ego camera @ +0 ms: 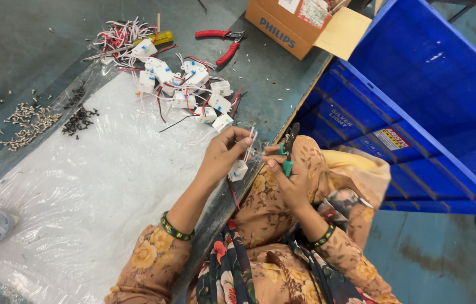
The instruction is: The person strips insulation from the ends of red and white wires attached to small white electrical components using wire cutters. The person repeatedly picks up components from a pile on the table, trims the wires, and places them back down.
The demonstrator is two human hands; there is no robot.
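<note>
My left hand (222,152) pinches the white wires of a small white plastic module (238,170), which hangs just below my fingers at the table's right edge. A red and a black wire trail down from it. My right hand (288,180) grips a small cutter with teal handles (287,151), its dark jaws pointing up beside the white wires. Both hands sit close together above my lap.
A pile of similar white modules with red, white and black wires (184,84) lies further up the table. Red-handled pliers (221,42), a yellow-handled screwdriver (156,38), heaps of silver screws (27,121) and black screws (77,119), clear plastic sheet (97,186), cardboard box (291,25), blue crate (418,101).
</note>
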